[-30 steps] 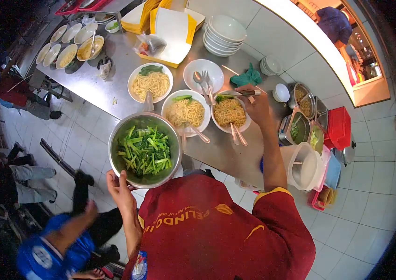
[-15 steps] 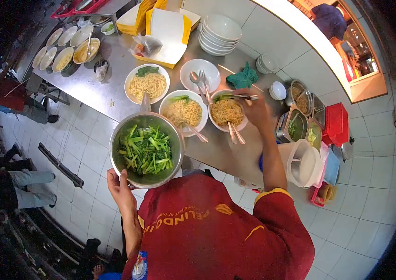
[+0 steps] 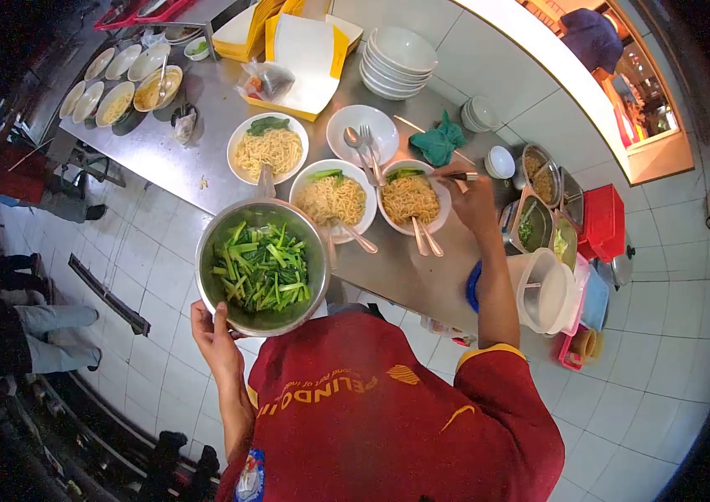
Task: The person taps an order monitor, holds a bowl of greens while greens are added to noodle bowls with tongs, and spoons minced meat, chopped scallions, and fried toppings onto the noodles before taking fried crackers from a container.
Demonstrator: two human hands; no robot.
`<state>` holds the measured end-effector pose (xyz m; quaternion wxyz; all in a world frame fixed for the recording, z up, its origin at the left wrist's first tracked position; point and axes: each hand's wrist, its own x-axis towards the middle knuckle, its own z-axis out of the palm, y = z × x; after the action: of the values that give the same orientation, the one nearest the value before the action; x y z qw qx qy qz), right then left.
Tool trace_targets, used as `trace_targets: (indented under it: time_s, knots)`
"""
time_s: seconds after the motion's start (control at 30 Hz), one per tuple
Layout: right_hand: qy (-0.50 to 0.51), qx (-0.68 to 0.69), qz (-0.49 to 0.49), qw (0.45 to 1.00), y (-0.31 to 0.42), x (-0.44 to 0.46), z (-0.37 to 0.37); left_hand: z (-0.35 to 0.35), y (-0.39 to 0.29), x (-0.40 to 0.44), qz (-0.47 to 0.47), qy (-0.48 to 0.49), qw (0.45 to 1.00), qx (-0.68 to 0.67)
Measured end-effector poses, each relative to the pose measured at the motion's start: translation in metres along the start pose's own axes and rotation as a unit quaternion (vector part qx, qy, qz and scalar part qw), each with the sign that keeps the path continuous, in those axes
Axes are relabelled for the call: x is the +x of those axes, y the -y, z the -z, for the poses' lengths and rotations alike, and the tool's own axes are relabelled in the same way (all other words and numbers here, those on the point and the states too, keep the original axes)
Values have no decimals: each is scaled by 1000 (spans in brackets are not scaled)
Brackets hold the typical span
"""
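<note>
My left hand (image 3: 219, 335) grips the rim of a steel bowl (image 3: 321, 272) with its thumb over the edge. Chopped leafy greens (image 3: 261, 268) lie inside that bowl, which is held at the counter's front edge. In my right hand (image 3: 474, 205) is a pair of metal tongs (image 3: 458, 176), reaching over the right noodle bowl (image 3: 410, 201), where some greens rest at the far side. Beside it stands a middle noodle bowl (image 3: 334, 201), also with greens and utensils. A third noodle bowl (image 3: 267, 151) sits farther back with a dark green leaf on it.
A white plate (image 3: 381, 125) bears a spoon and fork. Behind are stacked bowls (image 3: 397, 63), yellow-edged boxes (image 3: 305, 63) and a green cloth (image 3: 438, 140). Steel containers (image 3: 530, 222) and a clear plastic tub (image 3: 530, 293) stand right. Several bowls line the far left.
My right hand has moved slightly down and right, with the tongs drawn back a little from the right noodle bowl's greens. My left hand keeps the steel bowl in nearly the same place.
</note>
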<state>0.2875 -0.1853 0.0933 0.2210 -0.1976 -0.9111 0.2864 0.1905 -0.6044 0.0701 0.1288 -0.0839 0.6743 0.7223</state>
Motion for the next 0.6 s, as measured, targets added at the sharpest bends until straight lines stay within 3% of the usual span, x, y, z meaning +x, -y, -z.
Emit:
trace_targets:
  time_s: [0.07,0.23,0.3,0.37,0.5,0.6]
  knots:
    - [-37,79,48,995,-3,9,-6,-1,-1,-1,7,-5,1000,-6]
    - [2,57,48,997,-3,17,-32,0,-2,0,9,22,1000,-20]
    - [-26,-1,33,999,18,16,-29,0,-2,-1,4,19,1000,-18]
    - [-95,47,56,993,65,8,-17,-5,-10,-5,7,15,1000,-13]
    - [-81,107,22,991,119,-20,-26,-9,-8,-5,9,9,1000,7]
    - [-28,121,90,988,152,-39,-44,-8,-3,-3,5,32,999,-10]
